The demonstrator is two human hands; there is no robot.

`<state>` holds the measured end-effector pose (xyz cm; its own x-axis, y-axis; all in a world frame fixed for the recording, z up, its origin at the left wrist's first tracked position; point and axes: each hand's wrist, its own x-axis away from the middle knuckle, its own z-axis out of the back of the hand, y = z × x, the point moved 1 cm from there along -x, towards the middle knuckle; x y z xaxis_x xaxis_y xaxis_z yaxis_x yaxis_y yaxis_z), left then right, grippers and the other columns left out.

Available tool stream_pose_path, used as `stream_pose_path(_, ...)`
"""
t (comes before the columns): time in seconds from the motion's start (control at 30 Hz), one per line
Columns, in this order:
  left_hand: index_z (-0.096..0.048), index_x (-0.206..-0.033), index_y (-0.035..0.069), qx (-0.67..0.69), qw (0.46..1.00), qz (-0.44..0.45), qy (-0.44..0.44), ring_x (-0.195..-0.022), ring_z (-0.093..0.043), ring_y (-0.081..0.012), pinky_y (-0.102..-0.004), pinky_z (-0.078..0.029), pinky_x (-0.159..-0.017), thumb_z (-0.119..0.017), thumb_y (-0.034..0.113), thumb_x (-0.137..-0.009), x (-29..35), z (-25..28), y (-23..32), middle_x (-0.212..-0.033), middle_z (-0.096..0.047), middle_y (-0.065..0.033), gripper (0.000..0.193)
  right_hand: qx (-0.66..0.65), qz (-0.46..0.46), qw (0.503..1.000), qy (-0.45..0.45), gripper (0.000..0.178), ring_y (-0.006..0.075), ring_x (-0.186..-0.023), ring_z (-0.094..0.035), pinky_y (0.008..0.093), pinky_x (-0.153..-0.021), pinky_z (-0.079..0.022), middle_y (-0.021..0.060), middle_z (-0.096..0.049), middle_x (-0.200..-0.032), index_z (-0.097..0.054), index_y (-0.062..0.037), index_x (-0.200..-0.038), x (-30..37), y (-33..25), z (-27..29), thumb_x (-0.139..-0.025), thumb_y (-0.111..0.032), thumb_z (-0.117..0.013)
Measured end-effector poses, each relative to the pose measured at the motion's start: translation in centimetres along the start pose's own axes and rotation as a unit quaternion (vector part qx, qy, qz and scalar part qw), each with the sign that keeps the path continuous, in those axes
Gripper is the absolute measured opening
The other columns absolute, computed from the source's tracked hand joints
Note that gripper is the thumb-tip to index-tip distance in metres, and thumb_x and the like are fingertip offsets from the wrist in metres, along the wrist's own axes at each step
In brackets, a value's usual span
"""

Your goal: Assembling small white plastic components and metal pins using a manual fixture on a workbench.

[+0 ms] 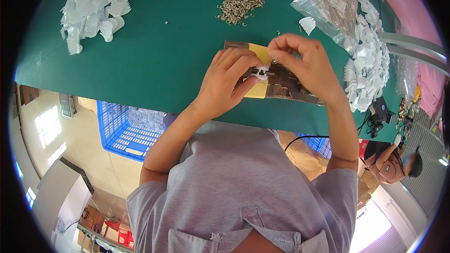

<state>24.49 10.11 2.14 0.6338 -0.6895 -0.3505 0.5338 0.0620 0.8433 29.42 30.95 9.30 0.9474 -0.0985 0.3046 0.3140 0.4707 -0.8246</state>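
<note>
My left hand is closed on a small white plastic piece, gripped between thumb and fingers over a brown board with a yellow strip. A thin metal pin sticks out beside the white piece toward the right. Just above and to the right, my right hand pinches a tiny metal piece between thumb and forefinger; its exact shape is too small to tell. Beyond the hands lies a heap of small bent metal clips on the green tabletop.
White toothed plastic pieces are heaped at the far left and along the right. A clear plastic bag lies at the far right near one loose white piece. Below the table edge stands a blue crate. Another person is off right.
</note>
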Motion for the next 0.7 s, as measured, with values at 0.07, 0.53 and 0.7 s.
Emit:
stream_pose_path(0.07, -0.064, -0.111, 0.008, 0.002, 1.0, 0.0, 0.0, -0.104, -0.061, -0.0325, -0.0439, -0.047, -0.091, -0.079, 0.007, -0.083, 0.0, 0.0, -0.1, -0.114, -0.066, -0.008, 0.031, -0.016, 0.057, 0.998, -0.001, 0.015, 0.0128, -0.084, -0.062, 0.0308, -0.077, -0.051, 0.0051, -0.064, -0.092, -0.073, -0.0001, -0.101, 1.6, -0.7, -0.9, -0.097, -0.015, -0.073)
stream_pose_path(0.53, -0.064, -0.111, 0.008, 0.005, 1.0, 0.001, 0.011, -0.105, -0.061, -0.0328, -0.0439, -0.047, -0.091, -0.08, 0.008, -0.083, 0.2, -0.2, -0.3, -0.115, -0.066, -0.0083, 0.032, 0.097, 0.104, 0.988, 0.06, 0.007, 0.0277, -0.089, -0.061, 0.0406, -0.078, -0.051, 0.0088, -0.063, -0.09, -0.068, -0.002, -0.093, 2.8, -1.4, -3.2, -0.092, -0.009, -0.072)
stream_pose_path(0.7, -0.064, -0.111, 0.008, 0.003, 1.0, -0.003, 0.005, -0.105, -0.062, -0.0322, -0.0436, -0.047, -0.091, -0.08, 0.007, -0.083, 0.0, -0.1, -0.2, -0.114, -0.066, -0.0081, 0.033, 0.068, 0.134, 0.976, 0.157, 0.011, 0.0271, -0.087, -0.061, 0.0397, -0.079, -0.05, 0.0056, -0.064, -0.086, -0.069, -0.0059, -0.092, 3.6, -0.5, -4.5, -0.084, 0.0, -0.075)
